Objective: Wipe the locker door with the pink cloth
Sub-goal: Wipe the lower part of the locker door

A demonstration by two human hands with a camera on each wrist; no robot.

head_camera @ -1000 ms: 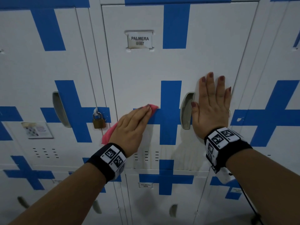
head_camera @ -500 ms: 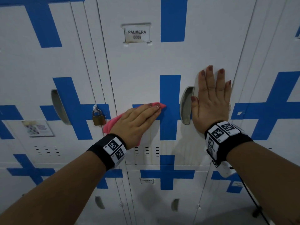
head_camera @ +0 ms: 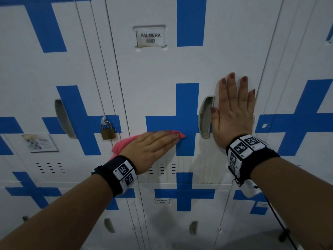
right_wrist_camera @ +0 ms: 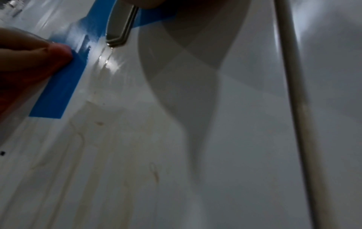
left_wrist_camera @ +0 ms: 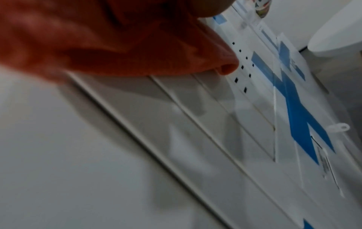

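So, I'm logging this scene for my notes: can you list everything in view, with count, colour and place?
locker door: one, white with a blue cross, centre, tagged PALMERA
pink cloth: one, pink, pressed on the door under the left hand
recessed handle: one, grey, right edge of that door
name tag: one, white, top of the door
vent slots: several, dark, low on the door
brownish streaks: several, on the door's lower part
padlock: one, brass, on the locker to the left
paper notice: one, far left locker
neighbouring lockers: several, white and blue, all around
left hand: flat on the cloth
right hand: flat on the door beside the handle
wristbands: two, black with markers
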